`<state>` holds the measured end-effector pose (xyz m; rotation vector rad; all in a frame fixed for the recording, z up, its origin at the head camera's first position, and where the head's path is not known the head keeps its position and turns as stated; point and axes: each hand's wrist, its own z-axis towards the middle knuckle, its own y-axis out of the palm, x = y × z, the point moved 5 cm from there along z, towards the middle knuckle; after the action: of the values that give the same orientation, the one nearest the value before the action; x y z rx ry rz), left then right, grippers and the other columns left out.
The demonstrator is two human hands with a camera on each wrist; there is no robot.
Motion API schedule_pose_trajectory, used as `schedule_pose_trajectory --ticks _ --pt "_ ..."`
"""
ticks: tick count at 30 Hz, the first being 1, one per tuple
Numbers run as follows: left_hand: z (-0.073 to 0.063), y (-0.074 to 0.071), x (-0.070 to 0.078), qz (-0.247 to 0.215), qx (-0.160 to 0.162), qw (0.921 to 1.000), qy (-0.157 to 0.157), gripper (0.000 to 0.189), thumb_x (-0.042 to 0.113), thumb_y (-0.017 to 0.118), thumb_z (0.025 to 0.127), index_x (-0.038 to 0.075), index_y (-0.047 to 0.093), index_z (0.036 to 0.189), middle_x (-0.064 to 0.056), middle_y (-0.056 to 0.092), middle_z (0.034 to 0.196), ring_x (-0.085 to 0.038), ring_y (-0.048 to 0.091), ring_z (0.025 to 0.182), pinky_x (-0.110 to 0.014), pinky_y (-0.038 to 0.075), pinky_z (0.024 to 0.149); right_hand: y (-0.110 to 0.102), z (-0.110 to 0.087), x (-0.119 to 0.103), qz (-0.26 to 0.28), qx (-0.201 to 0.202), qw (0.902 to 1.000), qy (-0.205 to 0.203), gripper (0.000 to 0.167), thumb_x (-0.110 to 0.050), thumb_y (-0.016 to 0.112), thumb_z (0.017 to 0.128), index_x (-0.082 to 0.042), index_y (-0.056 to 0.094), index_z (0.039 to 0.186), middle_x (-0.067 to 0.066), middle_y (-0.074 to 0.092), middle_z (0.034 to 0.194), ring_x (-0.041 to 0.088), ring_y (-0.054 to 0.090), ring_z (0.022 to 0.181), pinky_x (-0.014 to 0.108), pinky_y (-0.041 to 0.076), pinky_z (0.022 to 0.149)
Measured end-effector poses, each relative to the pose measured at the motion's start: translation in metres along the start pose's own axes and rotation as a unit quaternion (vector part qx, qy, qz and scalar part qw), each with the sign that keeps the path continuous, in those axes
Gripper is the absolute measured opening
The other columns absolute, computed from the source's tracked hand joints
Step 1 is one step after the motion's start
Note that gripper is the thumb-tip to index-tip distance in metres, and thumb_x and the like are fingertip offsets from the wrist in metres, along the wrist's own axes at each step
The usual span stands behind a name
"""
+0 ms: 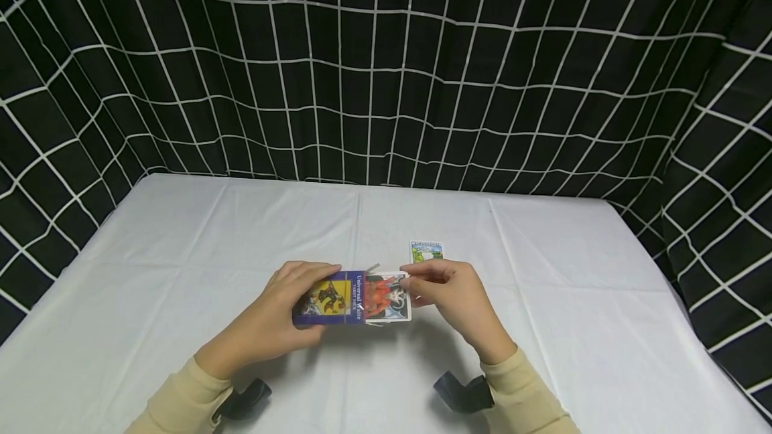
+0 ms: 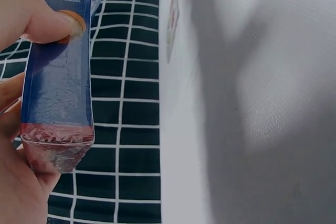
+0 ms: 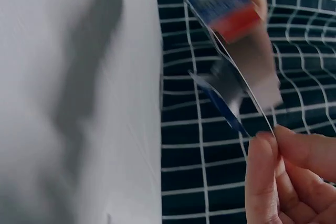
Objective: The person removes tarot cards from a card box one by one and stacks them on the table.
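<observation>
My left hand (image 1: 271, 320) grips a blue tarot deck box (image 1: 330, 299) above the table, with the thumb on one narrow side and fingers on the other. A tarot card (image 1: 387, 297) with a red figure sticks partway out of the box's right end. My right hand (image 1: 455, 297) pinches that card's outer edge between thumb and fingers. Flaps (image 3: 223, 106) of the opened box end show in the right wrist view. In the left wrist view the box (image 2: 59, 87) has crinkled clear wrap at its lower end. Another colourful card (image 1: 426, 251) lies on the table, partly hidden behind my right hand.
A white cloth (image 1: 181, 246) covers the table. Black curtain (image 1: 374, 86) with a white grid rises at the back and both sides. Dark curved pieces (image 1: 463, 394) sit by both wrists, near the beige sleeves (image 1: 525, 394).
</observation>
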<state>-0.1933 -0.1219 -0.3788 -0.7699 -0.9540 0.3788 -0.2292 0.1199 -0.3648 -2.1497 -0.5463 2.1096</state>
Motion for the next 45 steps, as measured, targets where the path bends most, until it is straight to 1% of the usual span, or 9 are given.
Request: schedule_pose_trajectory --ticks 4,13,20,26,35,37,40,45 --pt "0.0 -0.001 0.0 -0.003 -0.001 1.0 -0.003 0.083 0.011 0.08 0.067 0.015 0.05 0.144 -0.003 0.057 0.14 -0.023 0.046 0.128 -0.053 0.039 0.106 -0.011 0.001 -0.001 -0.011 0.001 0.9999 0.002 0.026 -0.005 0.069 0.085 0.007 0.073 0.108 0.019 0.075 0.098 0.013 0.07 0.07 0.029 0.06 0.068" --pt "0.001 -0.004 -0.002 -0.003 0.001 0.9999 -0.011 0.082 0.011 0.08 0.067 0.014 0.05 0.144 -0.003 0.057 0.14 -0.023 0.045 0.127 -0.053 0.039 0.105 -0.028 0.003 -0.002 -0.025 -0.001 0.9997 0.006 0.026 -0.006 0.07 0.086 0.01 0.072 0.107 0.017 0.075 0.095 0.011 0.07 0.069 0.029 0.06 0.069" --pt "0.001 -0.005 -0.003 -0.007 0.001 0.9999 -0.013 0.081 0.011 0.079 0.068 0.017 0.05 0.144 -0.001 0.057 0.14 -0.022 0.045 0.126 -0.051 0.039 0.104 -0.036 0.004 -0.002 -0.035 -0.014 0.9992 0.016 0.028 -0.006 0.07 0.086 0.011 0.071 0.109 0.013 0.075 0.091 0.009 0.069 0.068 0.028 0.06 0.068" --pt "0.001 -0.005 -0.002 -0.01 0.003 0.9999 -0.013 0.082 0.009 0.08 0.068 0.014 0.05 0.144 -0.002 0.058 0.14 -0.023 0.045 0.127 -0.052 0.038 0.105 -0.042 0.006 -0.001 -0.044 -0.027 0.9985 0.015 0.029 -0.007 0.07 0.087 0.012 0.07 0.109 0.01 0.075 0.089 0.008 0.068 0.069 0.027 0.059 0.068" --pt "0.001 -0.005 -0.004 -0.008 0.004 0.9999 -0.014 0.082 0.009 0.08 0.067 0.012 0.05 0.144 -0.003 0.057 0.14 -0.023 0.045 0.127 -0.052 0.038 0.105 -0.055 0.004 -0.002 -0.056 -0.033 0.9977 0.017 0.03 -0.009 0.069 0.088 0.012 0.07 0.11 0.004 0.073 0.082 0.007 0.066 0.068 0.027 0.059 0.066" --pt "0.001 -0.005 -0.004 -0.007 0.005 0.9999 -0.013 0.082 0.01 0.079 0.067 0.013 0.05 0.144 -0.003 0.057 0.14 -0.023 0.045 0.127 -0.052 0.039 0.105 -0.058 0.003 -0.003 -0.055 -0.037 0.9977 0.014 0.031 -0.009 0.068 0.088 0.012 0.069 0.111 0.002 0.073 0.082 0.007 0.066 0.068 0.027 0.059 0.066" --pt "0.001 -0.005 -0.004 -0.005 0.006 0.9999 -0.012 0.082 0.01 0.079 0.067 0.014 0.05 0.144 -0.002 0.057 0.14 -0.023 0.045 0.127 -0.051 0.039 0.105 -0.064 0.002 -0.004 -0.038 -0.037 0.9985 0.012 0.032 -0.009 0.068 0.089 0.014 0.067 0.112 0.001 0.073 0.083 0.007 0.067 0.069 0.027 0.059 0.068" --pt "0.0 -0.005 -0.004 -0.006 0.01 0.9999 -0.008 0.082 0.01 0.079 0.067 0.013 0.051 0.144 -0.002 0.058 0.139 -0.022 0.046 0.126 -0.051 0.038 0.104 -0.069 0.002 -0.004 -0.023 -0.023 0.9994 0.013 0.033 -0.009 0.067 0.09 0.015 0.065 0.113 -0.003 0.072 0.081 0.006 0.066 0.069 0.027 0.059 0.066"
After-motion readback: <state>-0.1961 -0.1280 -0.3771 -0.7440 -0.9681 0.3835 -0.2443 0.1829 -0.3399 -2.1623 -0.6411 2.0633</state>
